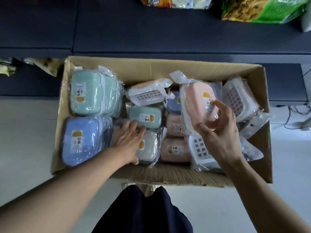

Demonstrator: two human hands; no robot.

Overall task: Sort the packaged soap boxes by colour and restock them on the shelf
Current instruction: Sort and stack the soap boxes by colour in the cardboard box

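One box on the floor: an open cardboard carton (168, 175) right in front of the person's knees, pretty much crammed with soap boxes in clear plastic wrap.
Near row in the carton: a grey soap box (148, 148) partly under the left hand, a pink soap box (174, 151) beside it, and a white perforated tray piece (200, 148) to the right of that.
Left side of the carton: a stack of blue soap boxes (79, 140) nearer, with a stack of mint green soap boxes (85, 93) behind it, both stood on edge with labels facing up.
Middle: a small mint soap box (145, 116), another pink one and a darker blue one behind it, kinda jumbled.
Far right: more wrapped white trays (239, 100) leaning on the carton wall.
Left hand (129, 137): reaching down into the carton, fingers fairly straight and spread, tips touching the small mint soap box, not wrapped around anything.
Right hand (218, 130): raised over the right half of the carton, thumb and fingers curled round a peach-pink soap box (196, 101), tilted with its label toward the camera.
Further back: a dark shelf (151, 31) with snack bags (262, 10) sitting on it.
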